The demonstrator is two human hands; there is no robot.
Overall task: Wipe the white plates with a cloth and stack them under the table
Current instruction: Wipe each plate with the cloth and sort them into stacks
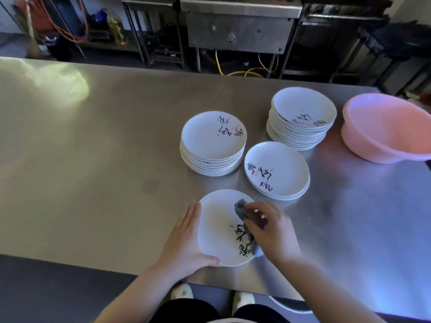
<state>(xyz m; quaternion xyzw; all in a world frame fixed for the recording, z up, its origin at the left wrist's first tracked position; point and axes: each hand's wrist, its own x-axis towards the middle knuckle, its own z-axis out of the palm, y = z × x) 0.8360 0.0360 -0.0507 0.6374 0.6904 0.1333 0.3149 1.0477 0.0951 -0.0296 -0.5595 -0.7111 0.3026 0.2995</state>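
Note:
A white plate (pixel 218 226) with black calligraphy lies near the table's front edge. My left hand (pixel 184 241) holds its left rim, fingers straight along the edge and thumb over the near rim. My right hand (pixel 271 231) grips a grey cloth (pixel 246 214) and presses it onto the plate's right half. Three stacks of the same plates stand beyond: a tall stack (pixel 213 144) in the middle, a low stack (pixel 277 171) right of it, and a tall stack (pixel 302 117) further back.
A pink plastic basin (pixel 384 131) sits at the table's right edge. The steel table (pixel 93 159) stretches left. Beyond it stand metal kitchen units, cables and an oil bottle (pixel 116 27). My shoes (pixel 182 291) show below the front edge.

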